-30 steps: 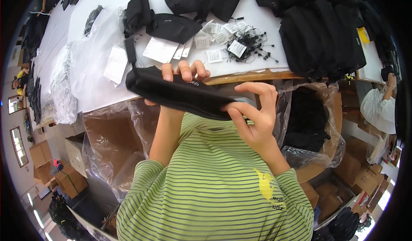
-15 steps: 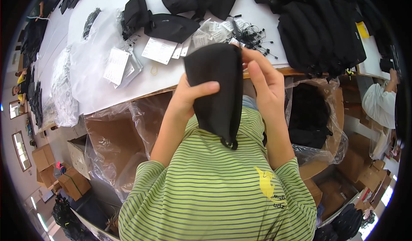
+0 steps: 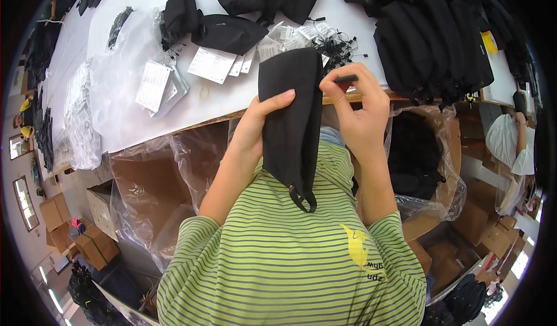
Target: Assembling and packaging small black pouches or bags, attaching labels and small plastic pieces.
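Note:
My left hand (image 3: 253, 127) grips a black folded fabric piece (image 3: 292, 131) in front of my chest, its thumb lying across the front. The piece hangs upright, and a small black loop (image 3: 303, 199) dangles from its lower end. Just right of its upper edge, my right hand (image 3: 365, 111) is closed, thumb against the fingers, on a small black bar-shaped thing (image 3: 346, 78) with a bit of dark red under it. Whether that thing joins the fabric piece cannot be made out. Beyond my hands lie white printed tags (image 3: 212, 65) and a heap of black tag strings (image 3: 335, 50).
Several black fabric pieces (image 3: 229, 34) lie on the white table (image 3: 133, 131), with a big black stack (image 3: 432, 50) at the right. Clear plastic bags (image 3: 87, 114) lie at the left. Below the edge stand plastic-lined cartons (image 3: 151, 181). A person's white sleeve (image 3: 502, 140) shows far right.
My right hand has drawn slightly away from the fabric piece's top corner, and the small black bar now shows in it. The fabric piece has turned a little, exposing its lower loop.

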Demonstrator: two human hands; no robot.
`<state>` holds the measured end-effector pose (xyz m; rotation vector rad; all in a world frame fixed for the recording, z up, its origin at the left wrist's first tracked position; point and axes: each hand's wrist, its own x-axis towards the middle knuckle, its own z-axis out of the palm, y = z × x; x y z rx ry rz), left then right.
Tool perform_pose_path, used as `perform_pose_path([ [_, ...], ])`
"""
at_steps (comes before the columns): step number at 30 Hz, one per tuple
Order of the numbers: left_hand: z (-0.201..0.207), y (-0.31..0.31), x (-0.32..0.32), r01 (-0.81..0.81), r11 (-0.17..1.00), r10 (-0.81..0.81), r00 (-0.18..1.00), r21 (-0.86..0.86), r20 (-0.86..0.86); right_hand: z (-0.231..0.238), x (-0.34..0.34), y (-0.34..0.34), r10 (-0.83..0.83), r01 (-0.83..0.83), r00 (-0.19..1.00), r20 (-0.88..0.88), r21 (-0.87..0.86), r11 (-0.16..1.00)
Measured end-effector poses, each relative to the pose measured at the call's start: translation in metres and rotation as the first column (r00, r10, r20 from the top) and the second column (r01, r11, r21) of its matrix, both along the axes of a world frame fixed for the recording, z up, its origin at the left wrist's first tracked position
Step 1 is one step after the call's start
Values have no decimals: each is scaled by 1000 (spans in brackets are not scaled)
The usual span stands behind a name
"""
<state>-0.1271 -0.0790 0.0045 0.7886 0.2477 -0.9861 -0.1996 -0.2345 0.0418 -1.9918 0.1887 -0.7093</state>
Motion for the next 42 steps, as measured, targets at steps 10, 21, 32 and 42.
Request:
perform_pose_path([
  [10, -33, 29, 46, -102, 946, 42, 980, -307, -194, 2, -22, 27, 436, -390, 878, -198, 230, 891],
  [21, -16, 28, 33, -310, 944, 298, 948, -113, -117, 13, -26, 32, 104, -194, 975, -195, -527, 827],
  [32, 6, 50, 14, -241, 967, 88, 630, 86, 771, -6, -24, 0, 179, -144, 984, 20, 684, 715],
  [42, -13, 53, 11, -313, 923, -32, 519, 225, 854, -16, -33, -26, 240, -198, 968, -72, 369, 908],
])
